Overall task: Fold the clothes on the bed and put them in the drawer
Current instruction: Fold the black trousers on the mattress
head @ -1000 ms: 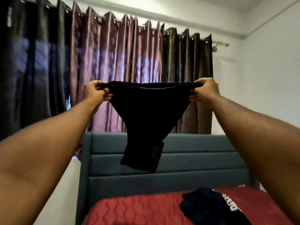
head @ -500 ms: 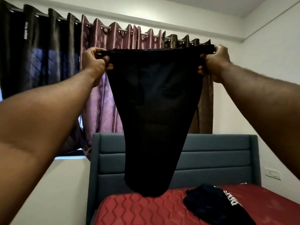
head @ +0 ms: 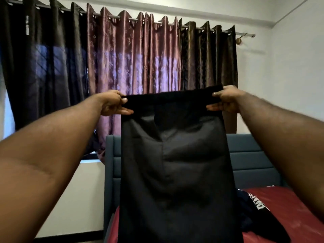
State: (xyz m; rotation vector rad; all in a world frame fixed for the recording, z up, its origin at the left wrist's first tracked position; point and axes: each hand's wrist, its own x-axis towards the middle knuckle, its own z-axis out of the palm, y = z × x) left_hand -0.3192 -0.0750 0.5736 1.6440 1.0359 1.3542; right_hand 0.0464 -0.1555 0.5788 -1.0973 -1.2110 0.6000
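A black pair of trousers (head: 175, 163) hangs straight down in front of me, spread wide at the waistband. My left hand (head: 113, 103) pinches the waistband's left end and my right hand (head: 225, 100) pinches its right end, both arms stretched out. The cloth falls to the bottom of the view over the red mattress (head: 289, 207). A dark navy garment with white lettering (head: 257, 209) lies crumpled on the mattress, partly hidden behind the trousers. No drawer is in view.
A blue-grey padded headboard (head: 250, 163) stands behind the mattress. Dark and mauve curtains (head: 133, 58) hang on a rod across the window at the back. White walls close the room at the right and below the window.
My hands have come down from above the curtain rod to chest height. The trousers now hang flatter and wider, reaching lower over the bed.
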